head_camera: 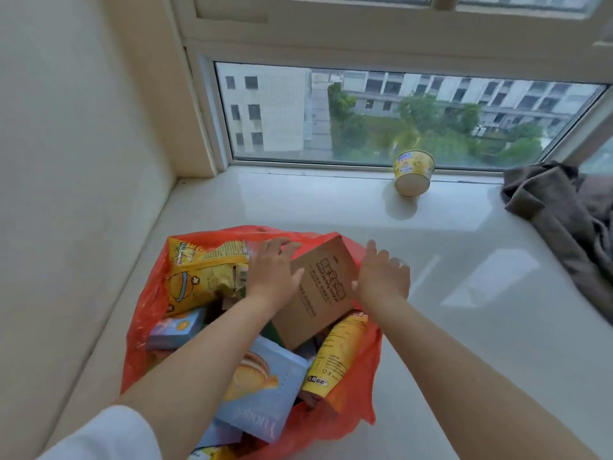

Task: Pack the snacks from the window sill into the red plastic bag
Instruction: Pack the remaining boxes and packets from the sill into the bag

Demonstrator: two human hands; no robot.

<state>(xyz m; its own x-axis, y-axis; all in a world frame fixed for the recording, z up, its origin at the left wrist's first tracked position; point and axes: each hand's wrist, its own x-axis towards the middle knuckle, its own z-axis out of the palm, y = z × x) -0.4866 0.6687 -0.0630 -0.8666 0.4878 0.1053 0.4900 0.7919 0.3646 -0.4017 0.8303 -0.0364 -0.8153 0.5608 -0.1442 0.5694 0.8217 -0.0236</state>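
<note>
With both palms flat and fingers straight, my left hand point(273, 272) and right hand point(381, 277) steady the brown box point(320, 293) atop the full red plastic bag point(146, 313) at lower centre, while one yellow cup point(413, 172) waits on the window sill point(298, 200) upper right.

Cloth point(564, 224): grey-brown, crumpled, lying at 3 o'clock, reaching past the right edge of view.
Window point(381, 117): wide glass pane in a white frame, at 12 o'clock.
Outside: pale buildings point(265, 111) with dark windows, green trees point(441, 127) below them.
Wall point(66, 127): cream, plain, at 9 o'clock.
</note>
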